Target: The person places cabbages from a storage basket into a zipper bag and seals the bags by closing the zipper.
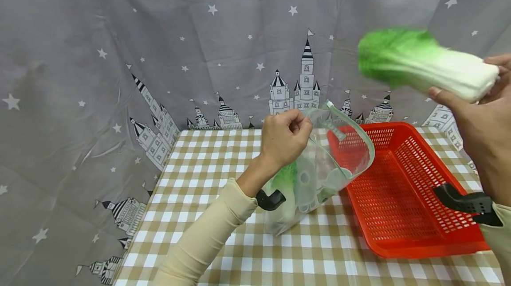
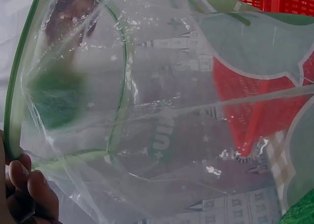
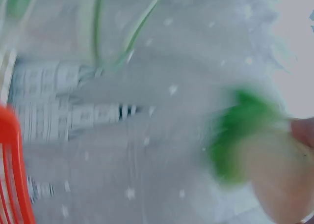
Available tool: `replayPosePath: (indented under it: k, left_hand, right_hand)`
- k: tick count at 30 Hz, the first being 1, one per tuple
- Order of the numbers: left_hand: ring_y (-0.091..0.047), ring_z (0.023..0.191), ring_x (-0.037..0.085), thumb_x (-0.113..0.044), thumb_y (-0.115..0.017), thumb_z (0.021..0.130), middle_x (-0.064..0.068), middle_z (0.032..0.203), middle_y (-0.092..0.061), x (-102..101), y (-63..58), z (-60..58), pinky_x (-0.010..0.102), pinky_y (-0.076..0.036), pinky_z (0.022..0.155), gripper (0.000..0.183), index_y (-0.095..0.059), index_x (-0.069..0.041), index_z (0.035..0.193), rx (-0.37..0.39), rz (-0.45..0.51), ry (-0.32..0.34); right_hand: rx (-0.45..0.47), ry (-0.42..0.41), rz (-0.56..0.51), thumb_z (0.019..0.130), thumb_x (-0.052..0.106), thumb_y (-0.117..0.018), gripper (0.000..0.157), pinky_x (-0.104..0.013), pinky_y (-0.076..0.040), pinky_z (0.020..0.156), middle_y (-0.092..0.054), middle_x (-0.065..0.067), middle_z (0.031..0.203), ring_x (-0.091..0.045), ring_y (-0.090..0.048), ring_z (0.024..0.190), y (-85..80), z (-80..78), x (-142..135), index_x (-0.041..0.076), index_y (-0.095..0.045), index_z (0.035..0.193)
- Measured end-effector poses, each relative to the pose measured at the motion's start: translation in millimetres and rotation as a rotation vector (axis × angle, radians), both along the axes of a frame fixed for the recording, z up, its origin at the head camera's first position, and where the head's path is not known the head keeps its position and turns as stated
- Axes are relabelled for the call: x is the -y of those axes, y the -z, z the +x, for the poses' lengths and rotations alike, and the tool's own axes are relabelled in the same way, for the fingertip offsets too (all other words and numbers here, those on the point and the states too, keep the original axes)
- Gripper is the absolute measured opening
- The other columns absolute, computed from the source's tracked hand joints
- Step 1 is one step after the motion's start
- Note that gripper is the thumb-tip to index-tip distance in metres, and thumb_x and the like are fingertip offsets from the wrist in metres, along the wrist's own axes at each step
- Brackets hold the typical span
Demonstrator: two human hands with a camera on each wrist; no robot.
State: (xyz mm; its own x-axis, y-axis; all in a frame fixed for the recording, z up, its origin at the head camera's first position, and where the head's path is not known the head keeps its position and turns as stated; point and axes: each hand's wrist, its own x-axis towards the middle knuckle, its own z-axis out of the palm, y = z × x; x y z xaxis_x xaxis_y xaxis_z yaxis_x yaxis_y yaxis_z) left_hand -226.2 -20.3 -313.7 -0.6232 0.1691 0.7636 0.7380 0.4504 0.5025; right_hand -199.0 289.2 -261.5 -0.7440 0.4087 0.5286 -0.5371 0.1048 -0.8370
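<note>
My left hand [image 1: 285, 137] pinches the green-edged rim of a clear zip bag [image 1: 315, 175], whose mouth gapes toward the right. Inside the bag lies a leafy vegetable with a green top and white stalk [image 1: 285, 184], partly behind my wrist. Up at the right, my right hand [image 1: 485, 104] grips the white base of a napa cabbage [image 1: 423, 64], its green leafy end pointing left toward the bag. In the right wrist view the cabbage [image 3: 240, 135] is blurred. Through the clear plastic, the left wrist view shows the green leafy end [image 2: 59, 98] faintly.
A red perforated plastic basket [image 1: 403, 250] stands on the right of the table, just beside the bag. A checked cloth [image 1: 191, 215] covers the table. Behind it hangs a grey curtain [image 1: 223, 55] printed with castles and stars.
</note>
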Motion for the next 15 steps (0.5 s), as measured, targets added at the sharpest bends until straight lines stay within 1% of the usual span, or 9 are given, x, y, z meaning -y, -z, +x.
replayPosePath:
  k: [1,2,3,4,5,8,9,12,15]
  left_hand:
    - [-0.041,0.043,0.003,-0.015,-0.055,0.082,-0.008,0.048,-0.045,0,-0.2,0.1,0.022,-0.035,0.044,0.023,-0.055,-0.014,0.059,0.000,0.002,-0.001]
    - [-0.041,0.043,0.003,-0.015,-0.055,0.082,-0.007,0.048,-0.045,0,-0.3,0.2,0.022,-0.035,0.044,0.023,-0.055,-0.014,0.059,0.001,0.004,-0.001]
    - [-0.041,0.043,0.003,-0.015,-0.055,0.082,-0.008,0.047,-0.045,0,-0.3,0.3,0.022,-0.035,0.044,0.023,-0.055,-0.014,0.059,0.003,0.006,-0.001]
    - [-0.041,0.043,0.003,-0.015,-0.056,0.082,-0.008,0.047,-0.044,0,-0.3,0.3,0.022,-0.035,0.044,0.023,-0.055,-0.014,0.059,0.003,0.008,-0.002]
    - [-0.041,0.043,0.003,-0.015,-0.055,0.082,-0.008,0.047,-0.044,0,-0.3,0.4,0.022,-0.035,0.044,0.023,-0.055,-0.014,0.059,0.005,0.008,-0.001]
    - [-0.041,0.043,0.003,-0.015,-0.055,0.082,-0.008,0.047,-0.043,0,0.3,-0.2,0.023,-0.034,0.044,0.023,-0.055,-0.014,0.059,0.007,0.006,0.001]
    - [-0.041,0.043,0.003,-0.015,-0.055,0.082,-0.008,0.047,-0.043,0,0.6,-0.7,0.023,-0.034,0.044,0.023,-0.055,-0.014,0.059,0.006,0.005,0.001]
    - [-0.041,0.043,0.003,-0.014,-0.055,0.083,-0.007,0.047,-0.043,1,0.9,-1.6,0.023,-0.034,0.044,0.024,-0.054,-0.014,0.059,0.007,0.012,0.003]
    - [-0.041,0.043,0.004,-0.012,-0.055,0.084,-0.006,0.048,-0.044,2,1.9,-1.8,0.022,-0.034,0.044,0.025,-0.053,-0.013,0.060,0.014,0.037,0.014]
  right_hand:
    - [-0.081,-0.065,-0.161,0.065,-0.027,-0.072,0.061,-0.020,-0.052,0.077,-0.057,-0.017,0.120,-0.023,-0.057,0.103,-1.4,1.5,4,0.003,-0.052,0.115]
    - [-0.128,-0.136,-0.282,0.065,-0.031,-0.068,0.060,-0.023,-0.054,0.078,-0.059,-0.020,0.119,-0.026,-0.058,0.104,-1.0,3.4,8,0.002,-0.050,0.113]
    - [-0.155,-0.227,-0.369,0.066,-0.035,-0.064,0.060,-0.027,-0.055,0.079,-0.061,-0.023,0.119,-0.029,-0.059,0.107,1.0,4.9,12,0.000,-0.049,0.113]
    - [-0.123,-0.294,-0.396,0.069,-0.035,-0.061,0.060,-0.028,-0.055,0.079,-0.063,-0.021,0.118,-0.029,-0.061,0.106,3.7,8.1,15,0.000,-0.049,0.116]
    - [-0.077,-0.353,-0.368,0.072,-0.034,-0.059,0.059,-0.027,-0.055,0.079,-0.064,-0.020,0.117,-0.027,-0.061,0.106,7.1,11.7,19,-0.001,-0.049,0.119]
    - [0.087,-0.496,-0.172,0.079,-0.028,-0.058,0.061,-0.025,-0.054,0.077,-0.064,-0.015,0.117,-0.021,-0.067,0.097,17.2,23.5,31,0.000,-0.050,0.132]
    - [0.145,-0.518,-0.096,0.082,-0.024,-0.059,0.058,-0.024,-0.054,0.077,-0.063,-0.013,0.118,-0.019,-0.067,0.095,19.0,27.2,36,0.000,-0.050,0.134]
    - [0.328,-0.416,0.210,0.088,0.000,-0.069,0.049,-0.021,-0.052,0.074,-0.062,-0.005,0.118,-0.012,-0.067,0.091,21.3,37.1,53,0.006,-0.053,0.134]
    - [0.451,-0.285,0.518,0.086,0.025,-0.077,0.048,-0.023,-0.051,0.067,-0.066,-0.003,0.110,-0.015,-0.066,0.087,22.6,42.3,69,0.012,-0.060,0.129]
